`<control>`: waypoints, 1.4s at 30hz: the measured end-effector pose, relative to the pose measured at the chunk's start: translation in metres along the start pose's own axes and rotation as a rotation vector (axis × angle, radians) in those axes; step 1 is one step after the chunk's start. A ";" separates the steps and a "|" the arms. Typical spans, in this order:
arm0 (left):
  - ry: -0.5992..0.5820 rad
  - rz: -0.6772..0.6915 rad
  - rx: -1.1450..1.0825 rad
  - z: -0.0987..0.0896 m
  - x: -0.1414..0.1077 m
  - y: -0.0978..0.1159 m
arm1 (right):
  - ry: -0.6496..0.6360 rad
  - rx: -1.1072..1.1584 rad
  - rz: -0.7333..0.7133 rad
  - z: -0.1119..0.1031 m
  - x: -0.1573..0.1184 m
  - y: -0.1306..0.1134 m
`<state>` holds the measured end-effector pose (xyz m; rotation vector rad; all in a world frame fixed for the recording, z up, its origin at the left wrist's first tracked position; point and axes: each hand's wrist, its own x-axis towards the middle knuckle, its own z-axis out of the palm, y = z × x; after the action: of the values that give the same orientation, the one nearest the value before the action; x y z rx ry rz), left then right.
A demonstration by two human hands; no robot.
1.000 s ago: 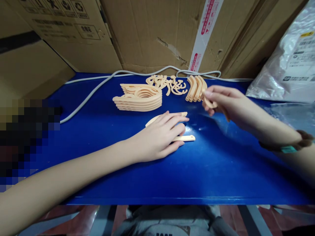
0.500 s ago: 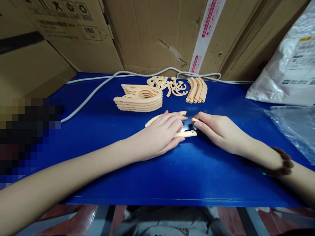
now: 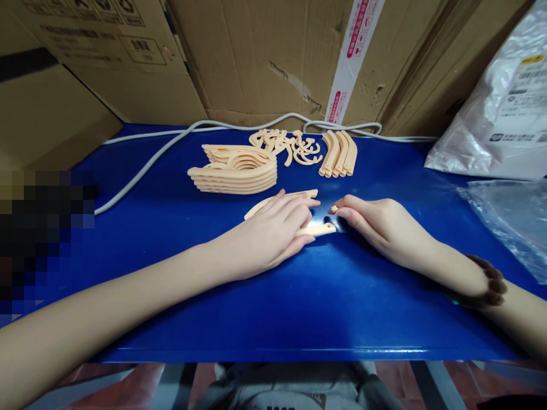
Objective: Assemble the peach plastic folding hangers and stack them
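Left hand [image 3: 265, 233] is half-curling, pinning strips [image 3: 318, 229]; right hand [image 3: 384, 225] is closing, pinching piece [image 3: 334, 209]; uneven left pressure may be risking slippage.

Tbl [image 3: 299, 319] layout, from my head cam:
Stack [image 3: 235, 176] L, hook pcs [image 3: 301, 151] ctr, curved pcs [image 3: 339, 155] R; cable [image 3: 273, 121] behind, then ctns [image 3: 256, 62]. Bag [image 3: 478, 136] far R, plastic sheet [image 3: 508, 213] in front of it. Long pc(s) [image 3: 318, 229] nearer me, partly under my L hand [image 3: 273, 228].
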<state>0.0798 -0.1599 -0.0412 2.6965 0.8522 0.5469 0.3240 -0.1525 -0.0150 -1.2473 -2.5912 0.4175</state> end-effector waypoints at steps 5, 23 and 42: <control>0.017 -0.017 -0.046 0.001 0.000 -0.001 | -0.055 -0.008 -0.034 0.001 0.000 -0.002; 0.032 -0.018 -0.085 -0.001 0.000 -0.002 | -0.043 -0.202 -0.192 0.008 -0.003 0.005; 0.050 -0.037 -0.129 -0.002 0.001 -0.001 | -0.126 0.023 -0.096 -0.003 -0.004 -0.003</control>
<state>0.0786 -0.1581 -0.0396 2.5552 0.8472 0.6412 0.3253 -0.1568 -0.0116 -1.1179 -2.7292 0.5219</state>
